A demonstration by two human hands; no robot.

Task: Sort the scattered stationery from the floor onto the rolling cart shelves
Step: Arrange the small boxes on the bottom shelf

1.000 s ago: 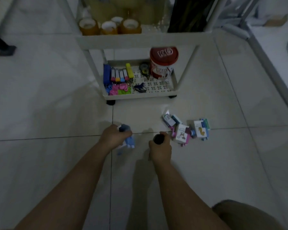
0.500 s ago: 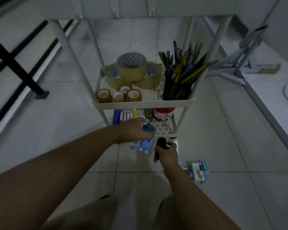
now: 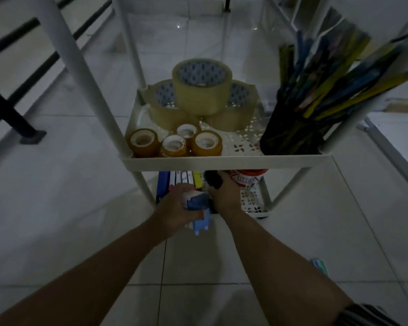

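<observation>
Here the left hand [image 3: 174, 208] grips a blue and white stationery item [image 3: 198, 208] just in front of the rolling cart's bottom shelf [image 3: 252, 203]. The right hand [image 3: 224, 194] holds a dark item [image 3: 213, 180] over that shelf, beside a red-lidded tub [image 3: 249, 177]. Tape rolls [image 3: 201, 88] and a pen cup [image 3: 292, 128] sit on the middle shelf [image 3: 222, 162].

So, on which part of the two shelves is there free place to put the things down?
Middle shelf: a bare strip between the small tape rolls and the black pen cup. Bottom shelf: bare mesh in front of the red-lidded tub. Its left side, by the markers, is crowded.
</observation>
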